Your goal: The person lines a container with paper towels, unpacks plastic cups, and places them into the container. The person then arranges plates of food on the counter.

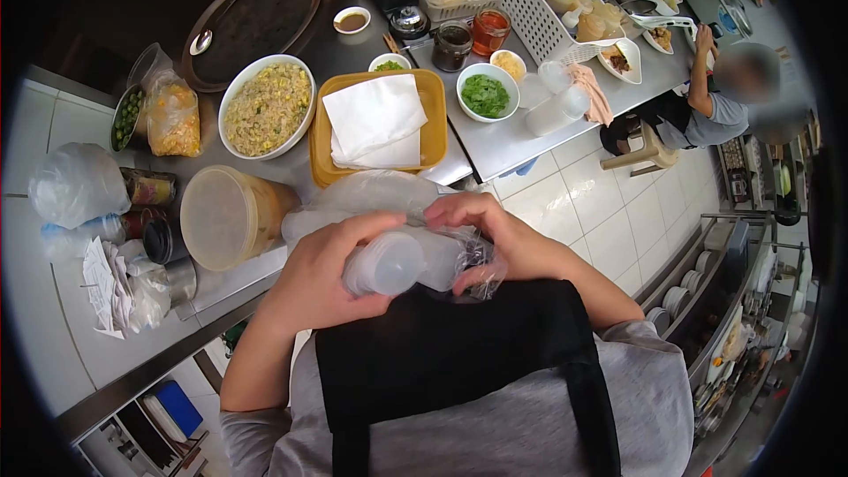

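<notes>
Head view: the left hand curls around stacked plastic cups, the right hand pinches clear wrapping at their three o'clock, six o'clock from the yellow tray on the desk.

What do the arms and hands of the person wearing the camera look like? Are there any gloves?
No gloves: the left hand and right hand are bare, and so are both forearms. No watch or bracelet shows. The grey shirt has plain short sleeves, and over it goes a black apron.
</notes>
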The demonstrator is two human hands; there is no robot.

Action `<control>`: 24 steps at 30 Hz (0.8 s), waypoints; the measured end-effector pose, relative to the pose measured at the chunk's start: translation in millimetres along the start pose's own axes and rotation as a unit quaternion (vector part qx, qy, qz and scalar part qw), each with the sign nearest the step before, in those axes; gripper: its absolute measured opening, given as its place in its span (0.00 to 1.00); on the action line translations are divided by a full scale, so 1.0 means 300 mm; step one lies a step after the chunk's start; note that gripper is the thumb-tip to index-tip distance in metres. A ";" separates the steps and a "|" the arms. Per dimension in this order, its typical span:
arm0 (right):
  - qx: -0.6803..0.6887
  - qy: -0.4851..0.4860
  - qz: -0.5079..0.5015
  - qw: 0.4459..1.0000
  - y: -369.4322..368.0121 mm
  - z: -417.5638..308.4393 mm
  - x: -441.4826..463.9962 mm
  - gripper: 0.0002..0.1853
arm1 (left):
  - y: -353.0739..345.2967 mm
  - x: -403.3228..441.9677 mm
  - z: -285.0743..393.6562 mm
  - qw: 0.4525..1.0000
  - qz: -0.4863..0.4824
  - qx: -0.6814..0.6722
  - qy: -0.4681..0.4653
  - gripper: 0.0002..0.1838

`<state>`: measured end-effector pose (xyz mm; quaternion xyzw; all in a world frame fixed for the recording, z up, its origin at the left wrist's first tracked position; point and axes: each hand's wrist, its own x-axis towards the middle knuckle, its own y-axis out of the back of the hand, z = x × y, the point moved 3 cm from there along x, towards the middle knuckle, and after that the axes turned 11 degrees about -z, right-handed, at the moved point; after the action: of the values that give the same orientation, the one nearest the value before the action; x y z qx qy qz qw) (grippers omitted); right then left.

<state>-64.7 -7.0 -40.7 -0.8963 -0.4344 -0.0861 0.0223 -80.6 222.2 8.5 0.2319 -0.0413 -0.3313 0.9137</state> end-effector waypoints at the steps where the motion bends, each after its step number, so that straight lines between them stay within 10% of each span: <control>1: 0.019 -0.002 0.004 1.000 -0.009 0.010 -0.003 0.32 | 0.006 -0.007 -0.004 0.998 -0.005 0.035 -0.060 0.35; 17: -0.276 -0.044 -0.126 0.952 0.025 -0.026 -0.006 0.29 | -0.041 -0.100 -0.160 0.972 0.005 -0.138 -0.192 0.38; 24: 0.127 0.049 -0.183 0.974 0.019 -0.134 0.066 0.46 | -0.059 -0.113 -0.176 0.969 0.061 -0.141 -0.195 0.41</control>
<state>-53.7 0.2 2.3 -0.7864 -0.5965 -0.0772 0.1408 -105.2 252.4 -43.6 0.0291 -0.1854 -0.3162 0.9300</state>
